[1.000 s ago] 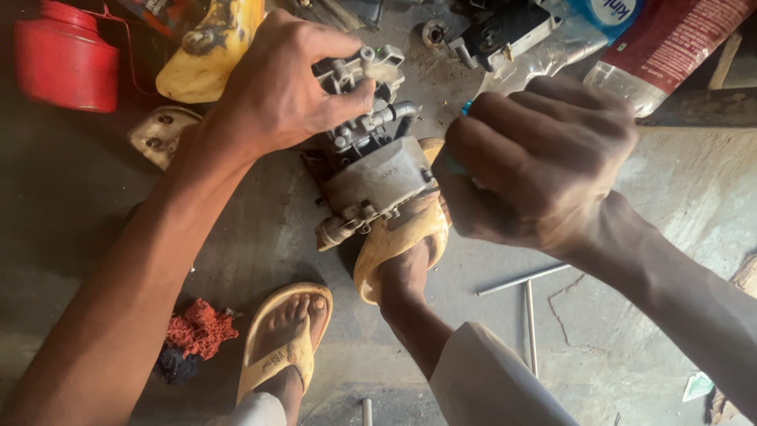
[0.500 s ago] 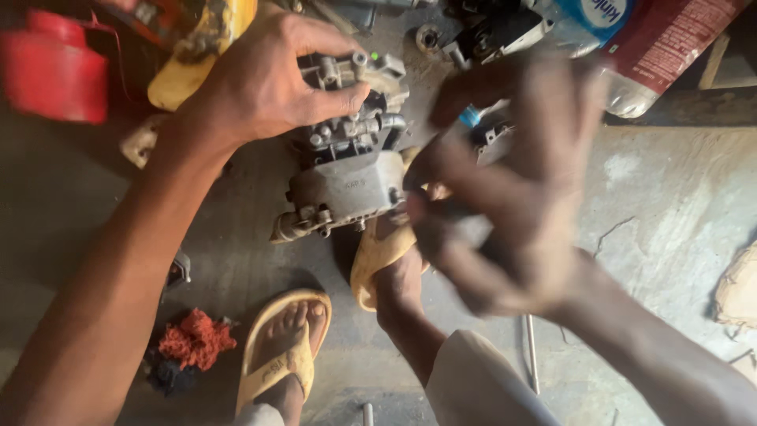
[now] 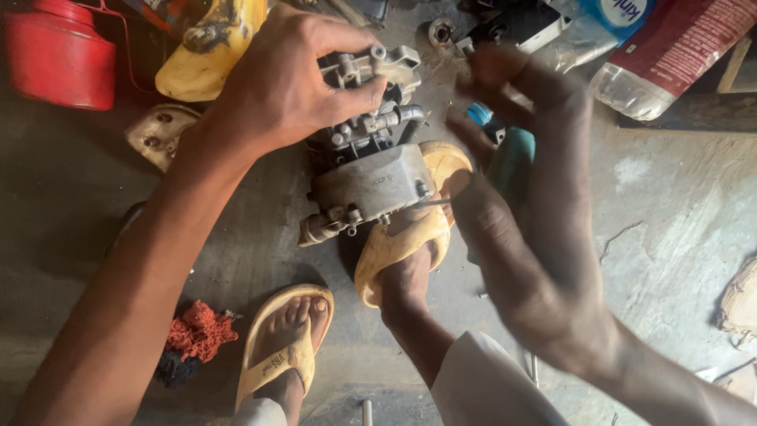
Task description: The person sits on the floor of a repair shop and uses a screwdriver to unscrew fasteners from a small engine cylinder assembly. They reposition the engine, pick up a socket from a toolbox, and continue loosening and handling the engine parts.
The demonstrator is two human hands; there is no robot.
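— On the stained concrete floor [image 3: 670, 213], what's held?
— The left hand [image 3: 284, 95] clamps the grey cast-metal engine part [image 3: 371, 185], propped on a yellow-sandalled foot [image 3: 410, 237].
— And the right hand [image 3: 536, 237]?
— Blurred, fingers spread around a teal-handled tool [image 3: 512, 158]; whether it grips, I cannot tell.
— Risk?
— Likely the part rolling off the foot.

Both forearms are bare, with no sleeves, rings or watch on the hands. Worn yellow rubber sandals [image 3: 288, 347] cover both feet, and pale off-white trouser cloth [image 3: 489, 386] fills the lower centre of the frame.
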